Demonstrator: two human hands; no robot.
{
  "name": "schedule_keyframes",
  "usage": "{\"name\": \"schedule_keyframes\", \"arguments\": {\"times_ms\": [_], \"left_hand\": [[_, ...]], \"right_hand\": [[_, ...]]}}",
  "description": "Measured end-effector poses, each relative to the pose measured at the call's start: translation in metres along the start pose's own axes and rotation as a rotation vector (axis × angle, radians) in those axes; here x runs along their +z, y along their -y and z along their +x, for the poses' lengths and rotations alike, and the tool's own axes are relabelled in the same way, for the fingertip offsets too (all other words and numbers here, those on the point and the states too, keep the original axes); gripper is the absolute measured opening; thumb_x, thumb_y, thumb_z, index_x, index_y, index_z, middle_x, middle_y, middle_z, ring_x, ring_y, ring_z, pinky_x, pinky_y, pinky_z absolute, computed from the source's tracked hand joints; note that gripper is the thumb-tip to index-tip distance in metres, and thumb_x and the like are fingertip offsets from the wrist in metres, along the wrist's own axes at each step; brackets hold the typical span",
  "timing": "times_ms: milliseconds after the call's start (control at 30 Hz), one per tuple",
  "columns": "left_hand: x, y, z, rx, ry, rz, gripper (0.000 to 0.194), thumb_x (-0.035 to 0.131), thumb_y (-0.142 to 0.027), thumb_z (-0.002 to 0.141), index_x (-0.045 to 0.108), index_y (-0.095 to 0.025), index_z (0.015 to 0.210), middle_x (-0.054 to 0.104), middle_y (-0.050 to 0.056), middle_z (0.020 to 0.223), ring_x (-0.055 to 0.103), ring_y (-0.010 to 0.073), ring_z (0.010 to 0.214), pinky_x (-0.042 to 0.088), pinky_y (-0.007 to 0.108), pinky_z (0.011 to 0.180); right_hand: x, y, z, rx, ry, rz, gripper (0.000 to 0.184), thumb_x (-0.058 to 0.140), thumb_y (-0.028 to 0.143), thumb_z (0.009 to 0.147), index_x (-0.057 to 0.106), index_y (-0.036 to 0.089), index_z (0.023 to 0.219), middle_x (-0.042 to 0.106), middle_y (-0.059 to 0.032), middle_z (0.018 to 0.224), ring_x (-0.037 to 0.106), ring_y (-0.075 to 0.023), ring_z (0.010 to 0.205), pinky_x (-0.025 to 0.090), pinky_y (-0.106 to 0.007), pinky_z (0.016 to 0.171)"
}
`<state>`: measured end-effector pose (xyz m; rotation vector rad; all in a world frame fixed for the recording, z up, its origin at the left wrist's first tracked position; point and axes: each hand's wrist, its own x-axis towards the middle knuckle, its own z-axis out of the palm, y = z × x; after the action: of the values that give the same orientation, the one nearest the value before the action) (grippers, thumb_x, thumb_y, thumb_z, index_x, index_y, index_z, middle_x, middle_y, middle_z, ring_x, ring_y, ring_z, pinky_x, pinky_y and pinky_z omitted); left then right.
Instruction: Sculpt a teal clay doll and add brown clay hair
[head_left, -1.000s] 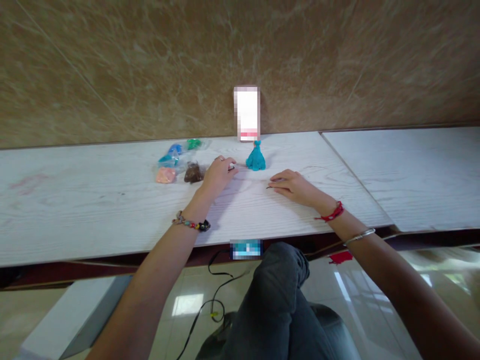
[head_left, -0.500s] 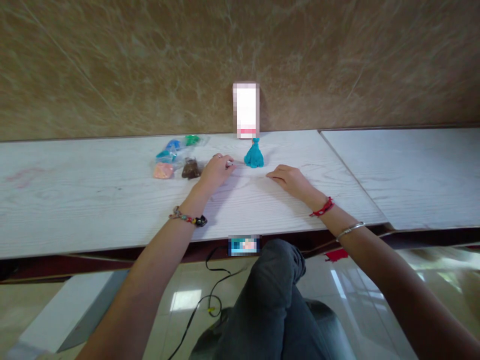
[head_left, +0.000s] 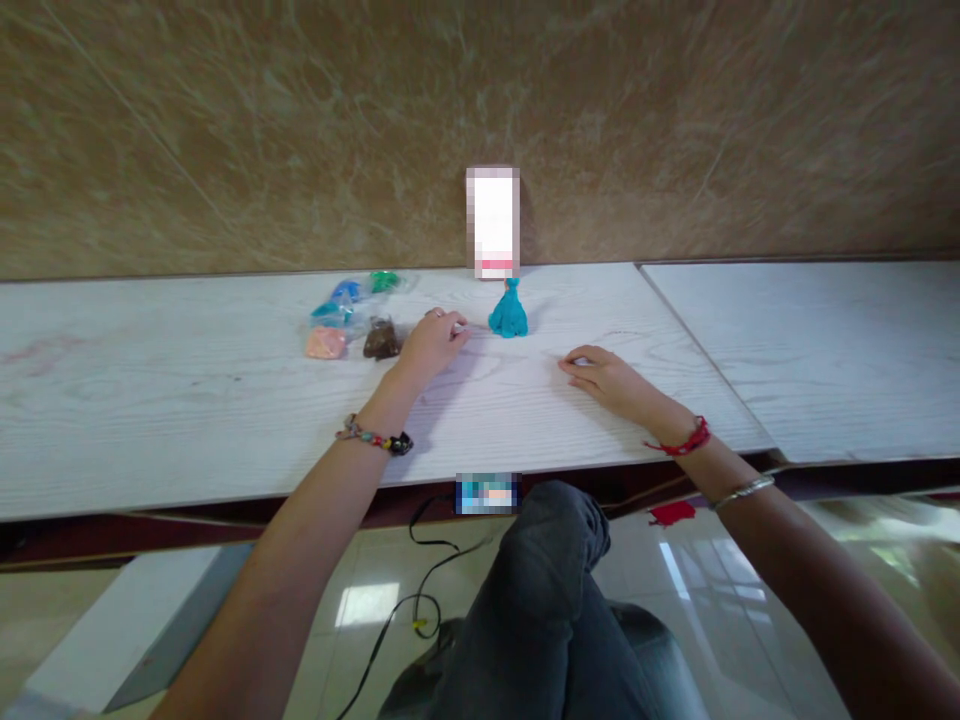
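Note:
A small teal clay figure point(head_left: 508, 311) stands upright on the white wooden tabletop point(head_left: 187, 400), just in front of a blurred upright card. My left hand point(head_left: 430, 344) rests on the table just left of the figure, its fingers curled and pinched near a tiny pale piece I cannot make out. My right hand point(head_left: 606, 379) lies on the table to the figure's right and nearer to me, fingers loosely curled, nothing visible in it.
Several small bags of clay lie left of my left hand: a brown one point(head_left: 382, 339), an orange one point(head_left: 325, 343), blue ones point(head_left: 339, 297) and a green one point(head_left: 385, 281). A second white board point(head_left: 817, 350) adjoins on the right. A brown wall stands behind. A cable hangs below the table edge.
My right hand has drawn back to the right and toward me, away from the teal figure. My left hand has stayed in place.

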<state>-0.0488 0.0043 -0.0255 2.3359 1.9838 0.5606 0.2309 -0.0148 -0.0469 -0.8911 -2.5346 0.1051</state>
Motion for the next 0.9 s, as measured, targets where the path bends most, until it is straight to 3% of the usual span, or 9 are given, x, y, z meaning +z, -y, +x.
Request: {"name": "schedule_keyframes", "arguments": {"times_ms": [233,400,600,733,800,900], "left_hand": [[0.001,0.001,0.001,-0.005,0.005,-0.041,0.027,0.044,-0.03,0.08,0.06,-0.015,0.096,0.054,0.006,0.083,0.051,0.0176,0.08,0.04,0.028,0.073],[0.0,0.002,0.001,-0.03,0.016,-0.031,0.027,0.044,-0.027,0.079,0.06,-0.015,0.097,0.054,0.005,0.082,0.051,0.0163,0.077,0.04,0.028,0.073],[0.001,0.003,0.002,-0.01,-0.004,-0.021,0.028,0.043,-0.03,0.08,0.06,-0.016,0.097,0.054,0.005,0.083,0.051,0.0161,0.078,0.041,0.027,0.073],[-0.001,-0.001,0.0,-0.006,-0.011,0.007,0.026,0.042,-0.027,0.081,0.06,-0.016,0.097,0.054,0.006,0.085,0.052,0.017,0.081,0.04,0.027,0.073],[-0.002,-0.004,-0.001,-0.006,-0.026,0.01,0.026,0.041,-0.027,0.081,0.06,-0.016,0.097,0.053,0.006,0.086,0.052,0.0174,0.082,0.04,0.027,0.072],[-0.004,-0.01,-0.002,0.009,-0.039,-0.013,0.026,0.041,-0.027,0.082,0.06,-0.016,0.096,0.053,0.007,0.086,0.052,0.0176,0.08,0.04,0.028,0.069]], "right_hand": [[0.002,0.004,0.011,0.095,-0.054,-0.098,0.02,0.051,0.014,0.08,0.067,0.013,0.092,0.068,-0.0104,0.082,0.061,-0.0205,0.078,0.047,-0.036,0.074],[0.006,0.002,0.014,0.127,-0.088,0.017,0.016,0.054,0.016,0.079,0.069,0.016,0.078,0.066,-0.0075,0.081,0.061,-0.0169,0.075,0.048,-0.03,0.071],[0.004,0.004,-0.018,0.076,-0.01,-0.018,0.025,0.049,0.024,0.082,0.063,0.021,0.104,0.06,-0.0096,0.111,0.055,-0.0211,0.102,0.044,-0.04,0.086],[0.006,0.002,-0.012,0.137,-0.013,-0.051,0.035,0.04,0.021,0.086,0.051,0.018,0.119,0.057,-0.0112,0.118,0.053,-0.0216,0.108,0.041,-0.043,0.09],[0.007,0.0,-0.003,0.152,-0.042,-0.016,0.034,0.042,0.018,0.084,0.053,0.015,0.117,0.061,-0.0118,0.112,0.056,-0.0208,0.102,0.044,-0.038,0.087],[0.007,-0.005,0.009,0.184,-0.088,0.009,0.021,0.051,0.018,0.079,0.064,0.014,0.096,0.065,-0.0109,0.096,0.059,-0.0208,0.09,0.046,-0.035,0.081]]}}
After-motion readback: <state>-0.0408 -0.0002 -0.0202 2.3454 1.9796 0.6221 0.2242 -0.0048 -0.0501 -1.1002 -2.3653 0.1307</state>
